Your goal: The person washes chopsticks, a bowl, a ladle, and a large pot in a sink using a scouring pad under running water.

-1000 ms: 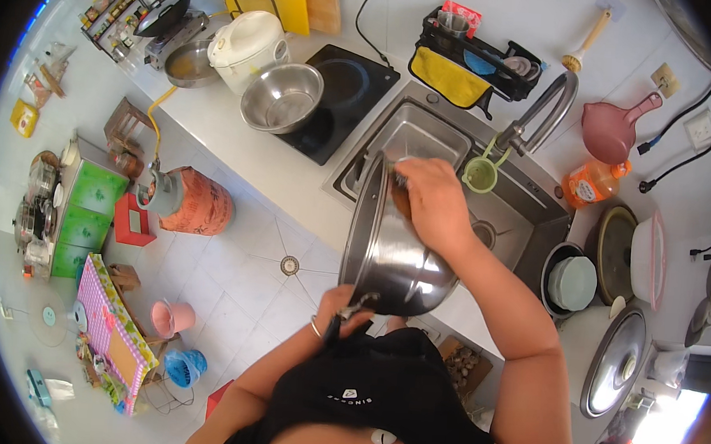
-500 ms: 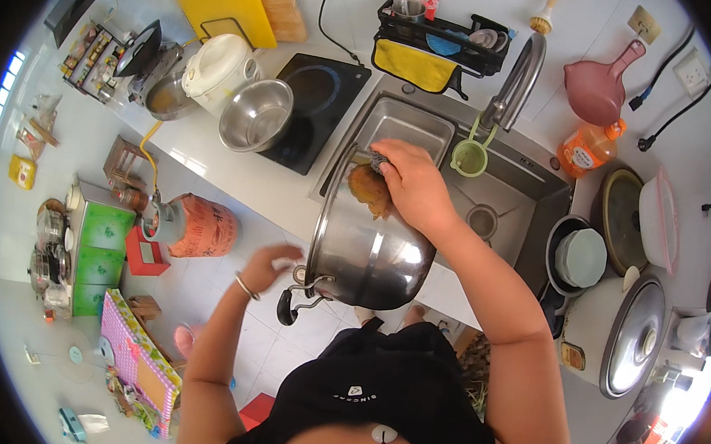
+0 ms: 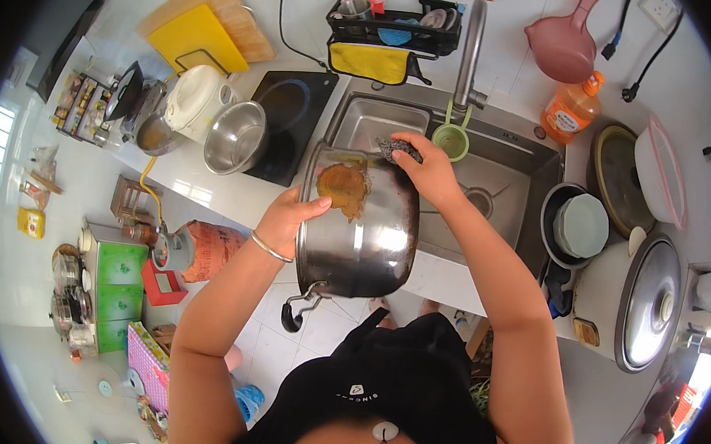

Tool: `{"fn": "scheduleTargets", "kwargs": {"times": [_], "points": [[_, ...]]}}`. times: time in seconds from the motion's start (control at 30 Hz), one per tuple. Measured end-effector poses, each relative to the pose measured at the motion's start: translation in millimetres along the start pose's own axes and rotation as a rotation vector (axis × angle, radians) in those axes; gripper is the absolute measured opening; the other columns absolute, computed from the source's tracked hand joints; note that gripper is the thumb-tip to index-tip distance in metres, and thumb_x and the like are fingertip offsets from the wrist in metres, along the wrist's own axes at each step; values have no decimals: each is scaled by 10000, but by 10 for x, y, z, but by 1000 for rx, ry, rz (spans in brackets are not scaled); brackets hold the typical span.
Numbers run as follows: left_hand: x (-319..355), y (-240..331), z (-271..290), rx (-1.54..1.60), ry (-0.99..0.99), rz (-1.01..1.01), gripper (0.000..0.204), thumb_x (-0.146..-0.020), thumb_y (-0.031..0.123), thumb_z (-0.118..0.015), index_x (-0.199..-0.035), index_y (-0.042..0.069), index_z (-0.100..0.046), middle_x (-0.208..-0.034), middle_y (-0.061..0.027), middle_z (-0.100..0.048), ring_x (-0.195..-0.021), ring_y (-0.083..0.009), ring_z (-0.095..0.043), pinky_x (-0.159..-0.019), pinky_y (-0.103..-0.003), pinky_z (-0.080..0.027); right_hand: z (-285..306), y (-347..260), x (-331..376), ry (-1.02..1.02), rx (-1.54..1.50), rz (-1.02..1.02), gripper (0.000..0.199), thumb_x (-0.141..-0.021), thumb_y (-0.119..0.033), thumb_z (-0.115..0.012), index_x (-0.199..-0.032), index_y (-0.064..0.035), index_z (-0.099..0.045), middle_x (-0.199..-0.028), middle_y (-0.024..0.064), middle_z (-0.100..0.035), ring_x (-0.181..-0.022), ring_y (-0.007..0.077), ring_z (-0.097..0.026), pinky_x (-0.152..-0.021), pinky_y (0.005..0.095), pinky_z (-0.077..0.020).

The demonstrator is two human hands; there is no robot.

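A large stainless steel pot point(image 3: 369, 260) lies on its side at the sink's front edge, its rim to the left and its darkened base to the right. One black-gripped side handle point(image 3: 292, 316) points toward me. A wet brown patch point(image 3: 341, 190) spreads over the upper wall, with a drip running down. My left hand point(image 3: 283, 221) is closed on the pot's rim, thumb on the outer wall beside the patch. My right hand point(image 3: 429, 171) pinches a grey steel wool scrubber point(image 3: 397, 149) at the pot's far side, near the base.
Behind the pot is a double sink point(image 3: 499, 178) with a faucet point(image 3: 471, 61) and a green strainer point(image 3: 451, 142). An induction cooktop point(image 3: 293, 114) and a steel bowl point(image 3: 236, 137) stand left. Stacked bowls point(image 3: 579, 229) and a large lidded pot point(image 3: 613, 306) sit right.
My left hand has come up from beside the handle and taken hold of the rim. My right hand with the steel wool has moved off the brown patch, toward the base. The view has shifted.
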State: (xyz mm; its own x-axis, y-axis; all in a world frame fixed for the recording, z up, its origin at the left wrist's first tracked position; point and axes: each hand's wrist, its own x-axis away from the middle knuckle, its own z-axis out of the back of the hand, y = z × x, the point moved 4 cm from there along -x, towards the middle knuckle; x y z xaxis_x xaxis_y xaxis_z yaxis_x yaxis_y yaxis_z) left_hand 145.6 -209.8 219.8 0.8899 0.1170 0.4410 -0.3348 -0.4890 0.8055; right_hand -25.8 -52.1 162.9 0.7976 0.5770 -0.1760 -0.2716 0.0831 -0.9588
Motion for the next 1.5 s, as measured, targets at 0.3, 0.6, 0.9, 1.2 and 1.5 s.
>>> {"fn": "scheduleTargets", "kwargs": {"times": [0.3, 0.6, 0.9, 1.2, 1.5], "points": [[105, -75, -32, -238, 244, 8, 258, -903, 135, -570, -1100, -32, -571, -1018, -101, -638, -887, -194, -636, -759, -321, -533, 125, -347, 471, 221, 194, 360, 329, -787, -48, -618, -1115, -46, -596, -1152, 163, -583, -1083, 367, -519, -937, 415, -425], [342, -381, 32, -598, 549, -384, 352, -938, 288, -558, -721, 12, -547, -563, 14, -457, -516, -67, -407, -467, -242, -344, -124, -726, 733, 236, 313, 621, 225, -726, -38, -588, -950, -22, -611, -978, 146, -622, -938, 364, -571, -814, 429, -466], [487, -397, -194, -890, 543, -639, 279, -900, 218, -590, -767, -27, -593, -538, -54, -505, -489, -113, -412, -473, -282, -367, -434, -1050, 853, 117, 346, 726, 321, -669, 9, -611, -988, -19, -629, -1030, 146, -626, -982, 346, -574, -875, 418, -467], [504, -283, -213, -1013, 642, -642, 282, -853, 208, -628, -717, -26, -548, -533, -118, -485, -447, -180, -409, -454, -304, -366, -507, -1110, 622, 101, 295, 685, 282, -627, -31, -592, -907, -10, -620, -986, 140, -616, -953, 340, -569, -843, 422, -464], [505, -279, -229, -1020, 491, -663, 255, -613, 88, -651, -772, -20, -483, -593, -128, -571, -500, -240, -571, -509, -300, -457, -444, -993, 288, 192, 310, 512, 223, -690, 20, -622, -909, -20, -625, -919, 140, -634, -864, 344, -588, -776, 427, -475]]}}
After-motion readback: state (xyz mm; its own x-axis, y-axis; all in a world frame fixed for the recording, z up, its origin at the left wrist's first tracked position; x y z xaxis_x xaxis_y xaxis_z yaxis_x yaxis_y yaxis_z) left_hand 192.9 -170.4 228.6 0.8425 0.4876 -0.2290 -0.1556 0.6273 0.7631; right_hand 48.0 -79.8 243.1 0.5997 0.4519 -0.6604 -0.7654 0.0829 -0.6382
